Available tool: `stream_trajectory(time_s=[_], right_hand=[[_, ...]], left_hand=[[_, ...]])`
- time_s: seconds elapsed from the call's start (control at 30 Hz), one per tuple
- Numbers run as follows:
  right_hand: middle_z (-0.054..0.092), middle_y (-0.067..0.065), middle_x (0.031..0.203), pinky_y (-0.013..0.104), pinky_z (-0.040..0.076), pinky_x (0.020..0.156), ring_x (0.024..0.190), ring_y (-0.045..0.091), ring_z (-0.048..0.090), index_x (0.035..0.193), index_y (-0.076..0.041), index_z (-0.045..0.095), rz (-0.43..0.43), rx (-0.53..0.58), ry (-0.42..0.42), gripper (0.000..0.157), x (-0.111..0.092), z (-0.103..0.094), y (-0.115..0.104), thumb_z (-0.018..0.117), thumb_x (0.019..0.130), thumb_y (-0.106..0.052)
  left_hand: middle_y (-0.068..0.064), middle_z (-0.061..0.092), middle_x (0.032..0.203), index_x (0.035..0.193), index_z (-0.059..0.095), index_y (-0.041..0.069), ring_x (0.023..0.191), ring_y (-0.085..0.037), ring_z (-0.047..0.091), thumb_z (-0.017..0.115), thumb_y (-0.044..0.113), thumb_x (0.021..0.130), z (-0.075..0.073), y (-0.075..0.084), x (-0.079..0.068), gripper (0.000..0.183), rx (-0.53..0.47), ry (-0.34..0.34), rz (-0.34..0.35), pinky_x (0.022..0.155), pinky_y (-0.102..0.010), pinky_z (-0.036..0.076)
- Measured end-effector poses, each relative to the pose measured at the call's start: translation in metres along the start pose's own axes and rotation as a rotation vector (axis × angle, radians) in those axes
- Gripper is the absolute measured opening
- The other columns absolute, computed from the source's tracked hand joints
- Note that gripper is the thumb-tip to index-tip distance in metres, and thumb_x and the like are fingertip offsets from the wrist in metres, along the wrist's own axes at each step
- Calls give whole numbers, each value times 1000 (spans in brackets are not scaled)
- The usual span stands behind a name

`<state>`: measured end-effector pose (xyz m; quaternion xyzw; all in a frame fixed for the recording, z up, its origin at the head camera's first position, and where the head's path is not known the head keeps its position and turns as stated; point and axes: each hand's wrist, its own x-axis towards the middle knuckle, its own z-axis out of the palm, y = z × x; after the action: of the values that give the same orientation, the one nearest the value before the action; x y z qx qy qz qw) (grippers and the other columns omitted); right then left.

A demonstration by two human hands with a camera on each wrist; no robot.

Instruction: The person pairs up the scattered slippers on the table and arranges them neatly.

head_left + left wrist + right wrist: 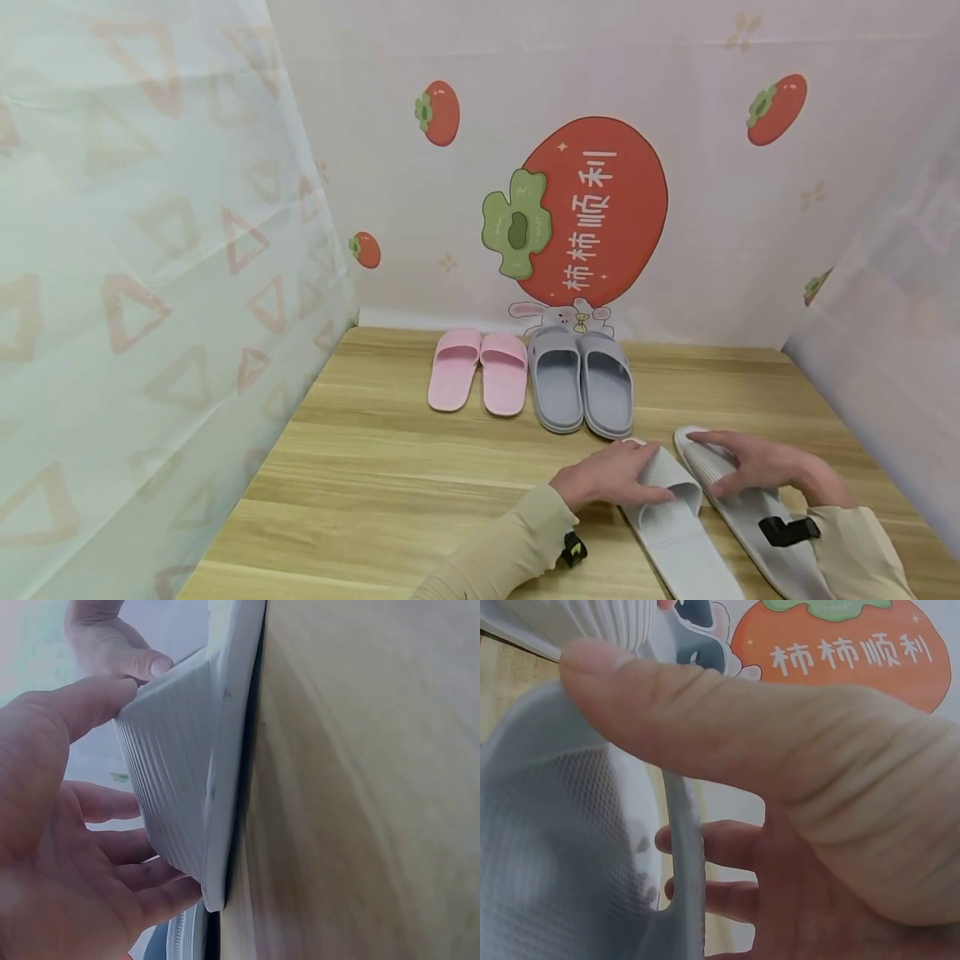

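Observation:
Two light grey slippers lie near the front right of the wooden table, toes pointing away. My left hand [611, 477] grips the ribbed strap of the left light grey slipper [686, 546]. In the left wrist view the thumb sits on the strap's edge and the fingers [127, 844] rest along its ribbed front. My right hand [765, 461] holds the right light grey slipper [742, 518] around its front part. The right wrist view shows the thumb [652, 705] over the strap's opening and fingertips at the far side. The right forearm partly hides this slipper.
Pink slippers [505, 390] stand side by side at the table's back, beside a pair of darker grey slippers [558, 400]. A patterned cloth wall [420, 275] rises behind the wooden table [360, 467], with cloth walls on both sides.

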<state>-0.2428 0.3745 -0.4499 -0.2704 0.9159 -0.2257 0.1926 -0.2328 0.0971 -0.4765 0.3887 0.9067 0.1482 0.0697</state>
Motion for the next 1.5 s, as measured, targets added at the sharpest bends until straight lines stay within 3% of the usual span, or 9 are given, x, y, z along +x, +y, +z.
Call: stream_trajectory(time_s=[0.07, 0.13, 0.27, 0.37, 0.7, 0.9, 1.2, 1.37, 1.5], right_hand=[[43, 31, 144, 28, 44, 87, 124, 10, 45, 145, -3, 42, -4, -10, 10, 81, 0, -1, -1, 76, 82, -40], [44, 31, 143, 27, 44, 85, 124, 12, 46, 145, -2, 43, -10, -15, 19, 81, 0, -1, -3, 76, 82, -41], [44, 34, 142, 39, 46, 87, 124, 40, 47, 144, 0, 43, -11, -9, 29, 80, 0, 0, -5, 76, 83, -39], [44, 34, 141, 39, 46, 86, 123, 45, 46, 144, 0, 43, -18, -12, 43, 78, 0, 2, -3, 76, 84, -36], [47, 34, 140, 27, 46, 84, 125, 12, 48, 144, 2, 43, -45, 14, 41, 73, 1, -2, -5, 74, 86, -31], [48, 34, 138, 19, 45, 80, 115, -14, 40, 143, 4, 44, -73, 38, 44, 72, 1, -1, -2, 74, 87, -29], [50, 32, 138, 24, 45, 82, 121, 5, 48, 141, 1, 48, -19, 24, 28, 70, -1, -5, -1, 74, 86, -33], [52, 28, 138, 23, 45, 82, 119, 3, 48, 142, -2, 49, -3, -8, 57, 70, 0, -2, 8, 74, 85, -37], [55, 28, 135, 23, 46, 79, 115, 15, 53, 141, -3, 50, 5, -28, 101, 72, 0, -2, 11, 75, 84, -38]], left_hand=[[3, 53, 143, 152, 34, 16, 127, -4, 52, 55, 59, 92, -1, 1, 0, 77, 6, 1, -2, 102, -14, 40], [4, 53, 143, 152, 34, 16, 127, -3, 52, 55, 58, 92, -1, 2, -1, 76, 10, 1, -7, 102, -14, 40], [6, 53, 143, 152, 36, 16, 128, -2, 51, 54, 57, 93, -3, 4, -3, 74, 22, 3, -23, 103, -13, 39], [6, 54, 142, 151, 36, 17, 126, -2, 52, 54, 56, 93, -5, 6, -5, 73, 23, -1, -39, 101, -13, 40], [7, 53, 143, 152, 37, 17, 125, -1, 51, 56, 52, 92, -10, 8, -7, 72, 5, -28, -33, 101, -12, 40], [8, 53, 141, 150, 39, 19, 124, 0, 50, 58, 48, 90, -17, 11, -8, 68, 2, -37, -15, 99, -11, 40], [8, 57, 128, 138, 47, 20, 103, 3, 54, 63, 39, 88, -25, 9, -5, 56, -45, -23, 25, 83, -8, 42], [6, 53, 137, 143, 43, 21, 112, 0, 53, 63, 37, 87, -28, 6, -4, 62, -55, -29, -5, 88, -10, 43], [3, 48, 146, 151, 36, 18, 126, -3, 49, 61, 38, 89, -36, 3, -3, 70, -59, -25, -30, 100, -12, 40]])
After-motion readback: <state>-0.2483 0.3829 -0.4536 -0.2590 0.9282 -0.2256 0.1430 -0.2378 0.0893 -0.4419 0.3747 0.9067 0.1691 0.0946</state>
